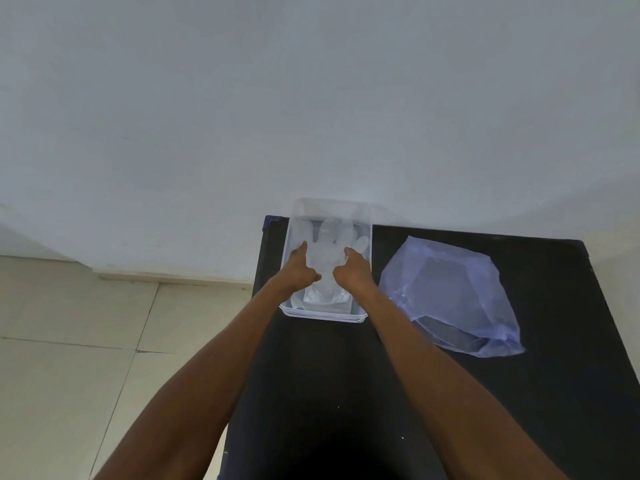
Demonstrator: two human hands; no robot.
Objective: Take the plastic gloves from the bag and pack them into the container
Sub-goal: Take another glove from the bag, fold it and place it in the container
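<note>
Two bare hands reach into one clear container at the black table's far left corner. The left hand and right hand pinch a plastic glove at either side, apparently to lay it flat inside. One crumpled bag lies just to the right.
</note>
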